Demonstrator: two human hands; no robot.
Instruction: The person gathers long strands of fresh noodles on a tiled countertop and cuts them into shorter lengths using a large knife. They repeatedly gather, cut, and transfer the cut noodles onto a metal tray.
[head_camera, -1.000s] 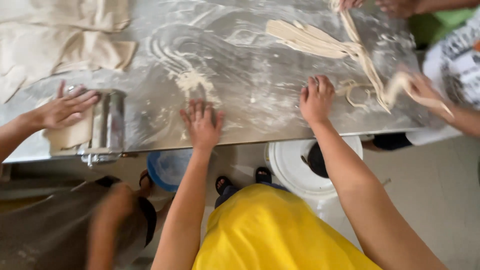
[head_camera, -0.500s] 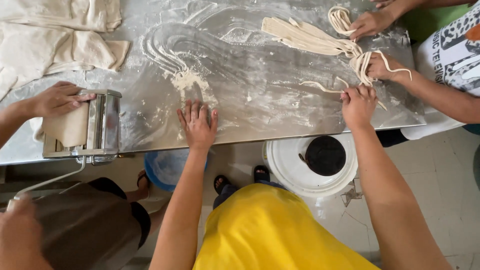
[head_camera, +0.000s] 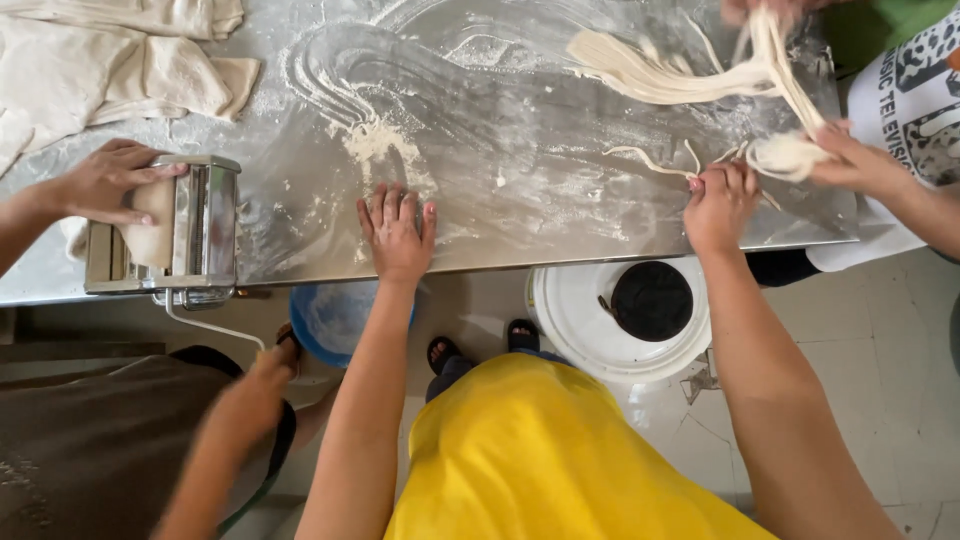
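Note:
My left hand (head_camera: 396, 232) lies flat and open on the floured steel table (head_camera: 520, 190), fingers spread, near the front edge. My right hand (head_camera: 720, 200) is at the front right of the table with its fingers pinched on thin noodle strands (head_camera: 650, 160). A bundle of cut noodles (head_camera: 660, 70) stretches across the back right. Another person's hand (head_camera: 850, 160) holds a clump of noodles just right of my right hand.
A metal pasta machine (head_camera: 195, 230) is clamped at the left edge; a second person's hand (head_camera: 105, 180) feeds dough into it and another turns its crank (head_camera: 215, 325). Dough sheets (head_camera: 120, 60) lie back left. A white bucket (head_camera: 620, 320) and blue bowl (head_camera: 330, 320) stand below.
My right hand has closed on loose strands at the table's front right. The other person has lifted the noodle bundle. My left hand stays put.

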